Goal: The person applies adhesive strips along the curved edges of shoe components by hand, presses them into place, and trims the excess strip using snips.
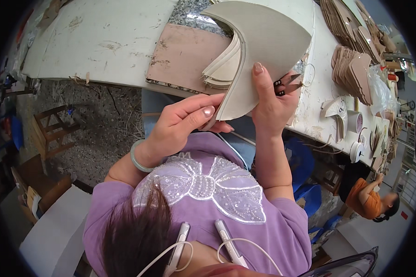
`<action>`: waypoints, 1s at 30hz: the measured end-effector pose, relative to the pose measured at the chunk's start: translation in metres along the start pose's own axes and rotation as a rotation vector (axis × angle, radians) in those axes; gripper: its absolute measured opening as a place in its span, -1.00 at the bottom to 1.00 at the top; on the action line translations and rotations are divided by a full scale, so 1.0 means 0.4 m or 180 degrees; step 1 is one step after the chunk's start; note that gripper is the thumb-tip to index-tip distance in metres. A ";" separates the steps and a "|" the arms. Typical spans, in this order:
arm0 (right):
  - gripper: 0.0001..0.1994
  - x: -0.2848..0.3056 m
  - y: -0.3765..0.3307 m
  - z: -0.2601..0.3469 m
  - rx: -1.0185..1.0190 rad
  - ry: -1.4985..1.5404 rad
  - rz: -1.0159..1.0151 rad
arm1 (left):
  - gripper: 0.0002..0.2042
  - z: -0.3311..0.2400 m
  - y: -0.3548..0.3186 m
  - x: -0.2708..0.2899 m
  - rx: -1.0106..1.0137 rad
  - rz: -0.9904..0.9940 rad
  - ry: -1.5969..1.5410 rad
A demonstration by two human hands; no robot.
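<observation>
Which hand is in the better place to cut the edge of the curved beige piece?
Probably the right hand: it already holds the small scissors against the curved beige piece. The left hand only pinches the piece's lower corner and holds no tool.

An open brown cardboard box stood on the floor at lower left, beside a larger white carton. A crumpled clear plastic bag lay on the worktable's right end. No signs or screens showed.
</observation>
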State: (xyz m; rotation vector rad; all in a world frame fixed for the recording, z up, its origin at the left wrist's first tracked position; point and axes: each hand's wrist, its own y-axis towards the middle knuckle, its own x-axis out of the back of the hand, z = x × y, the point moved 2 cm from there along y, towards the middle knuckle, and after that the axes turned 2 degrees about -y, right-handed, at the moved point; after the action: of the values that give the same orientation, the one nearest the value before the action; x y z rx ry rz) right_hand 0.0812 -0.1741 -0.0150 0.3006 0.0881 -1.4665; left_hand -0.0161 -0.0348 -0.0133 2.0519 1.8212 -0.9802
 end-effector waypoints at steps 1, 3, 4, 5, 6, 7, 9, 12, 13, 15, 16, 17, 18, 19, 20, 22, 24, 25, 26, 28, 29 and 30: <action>-0.78 0.003 -0.002 0.000 0.0098 -0.0126 -0.0051 | -0.66 -0.001 -0.001 -0.004 -0.0055 -0.0026 0.0015; -0.79 0.006 -0.007 0.004 0.0198 -0.0252 -0.0101 | -0.66 0.004 -0.001 -0.007 -0.0112 -0.0050 0.0030; -0.80 0.006 -0.011 0.010 0.0247 -0.0322 -0.0131 | -0.66 0.010 -0.001 -0.007 -0.0326 -0.0010 0.0221; -0.81 0.008 -0.015 0.015 0.0295 -0.0391 -0.0161 | -0.66 0.014 0.000 -0.007 -0.0539 0.0032 0.0413; -0.81 0.011 -0.016 0.014 0.0296 -0.0393 -0.0166 | -0.66 0.016 0.002 -0.009 -0.0536 0.0036 0.0413; -0.79 0.018 -0.020 0.011 0.0429 -0.0501 -0.0193 | -0.66 0.019 0.005 -0.008 -0.0551 0.0020 0.0497; -0.77 0.039 -0.026 0.010 0.0562 -0.0617 -0.0228 | -0.66 0.032 0.017 -0.007 -0.0559 0.0014 0.0578; -0.79 0.114 -0.031 -0.005 -0.0945 -0.1309 0.0445 | -0.70 0.093 0.047 0.015 -0.0589 -0.0477 0.0325; -0.79 0.144 -0.036 -0.006 -0.0951 -0.1312 0.0433 | -0.70 0.107 0.052 0.025 -0.0578 -0.0470 0.0323; -0.80 0.193 -0.077 -0.013 -0.1512 -0.1861 0.0953 | -0.78 0.124 0.055 0.043 -0.0596 -0.0548 0.0295; -0.75 0.213 -0.106 -0.029 -0.1362 -0.2021 0.1269 | -0.79 0.138 0.051 0.048 -0.0673 -0.0597 0.0392; -0.69 0.189 -0.123 -0.016 -0.1420 -0.2274 0.1515 | -0.79 0.152 0.049 0.058 -0.0646 -0.0587 0.0394; -0.68 0.175 -0.153 -0.037 -0.1531 -0.1767 0.1636 | -0.76 0.164 0.046 0.068 -0.0826 -0.0580 0.0736; -0.66 0.158 -0.175 -0.052 -0.1624 -0.1258 0.1745 | -0.73 0.169 0.043 0.075 -0.1011 -0.0565 0.1080; -0.66 0.145 -0.177 -0.055 -0.1635 -0.1253 0.1725 | -0.71 0.171 0.043 0.079 -0.1152 -0.0522 0.1285; -0.67 0.115 -0.166 -0.054 -0.1864 -0.1289 0.1933 | -0.72 0.173 0.037 0.078 -0.1241 -0.0599 0.1279; -0.68 0.106 -0.160 -0.053 -0.1927 -0.1040 0.1895 | -0.72 0.173 0.033 0.076 -0.1341 -0.0689 0.1281; -0.68 0.103 -0.157 -0.052 -0.1981 -0.0812 0.1854 | -0.69 0.177 0.033 0.076 -0.1432 -0.0781 0.1140; -0.68 0.101 -0.153 -0.052 -0.1980 -0.0807 0.1847 | -0.66 0.178 0.033 0.078 -0.1521 -0.0870 0.0998; -0.69 0.099 -0.151 -0.057 -0.2255 -0.0545 0.1853 | -0.65 0.168 0.033 0.078 -0.1568 -0.0882 0.0963; -0.69 0.103 -0.150 -0.057 -0.2256 -0.0547 0.1849 | -0.64 0.165 0.034 0.078 -0.1619 -0.0898 0.0925; -0.70 0.110 -0.150 -0.057 -0.2317 -0.0473 0.1810 | -0.64 0.167 0.035 0.078 -0.1616 -0.0894 0.0922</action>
State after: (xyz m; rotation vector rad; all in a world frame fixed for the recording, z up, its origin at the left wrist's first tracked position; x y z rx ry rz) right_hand 0.0297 -0.2150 -0.0561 -0.3567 0.3736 -0.8109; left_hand -0.0245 -0.0511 -0.0861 1.7165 2.2573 -0.2243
